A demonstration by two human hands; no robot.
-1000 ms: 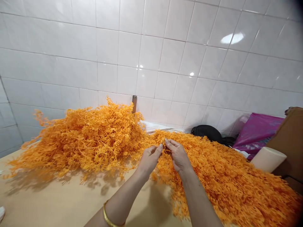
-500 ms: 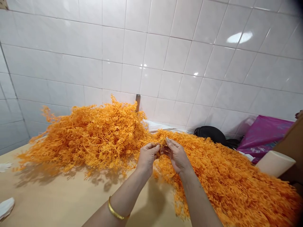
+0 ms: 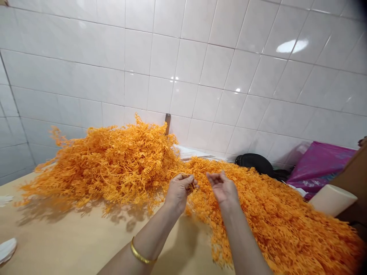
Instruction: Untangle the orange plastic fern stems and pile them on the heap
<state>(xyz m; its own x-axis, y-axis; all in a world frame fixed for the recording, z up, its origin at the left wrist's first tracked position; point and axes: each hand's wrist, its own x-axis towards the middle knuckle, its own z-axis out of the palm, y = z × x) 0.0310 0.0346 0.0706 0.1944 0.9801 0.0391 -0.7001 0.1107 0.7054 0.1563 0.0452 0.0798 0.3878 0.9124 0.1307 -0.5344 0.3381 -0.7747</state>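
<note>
My left hand (image 3: 178, 191), with a gold bangle on its wrist, is closed in a pinch around a thin orange artificial plant stem (image 3: 183, 174). The stem runs leftwards towards a loose heap of orange artificial foliage (image 3: 120, 164); where it ends is hard to make out. My right hand (image 3: 225, 189) is a little to the right, apart from the left one. Its fingers are loosely bent and spread, slightly blurred, with nothing visible in them. Behind and below it spreads a second, larger pile of orange foliage (image 3: 275, 214).
Both piles lie on a light wooden table (image 3: 71, 244) against a white tiled wall (image 3: 160, 57). A black bag (image 3: 255, 162), a purple plastic bag (image 3: 321, 166) and a cream-coloured roll (image 3: 334, 198) sit at the back right. A white item (image 3: 7, 250) lies at the left edge.
My right hand has come away from the left hand, moving rightwards, and its fingers have loosened. My left hand stays in place, still pinching the stem.
</note>
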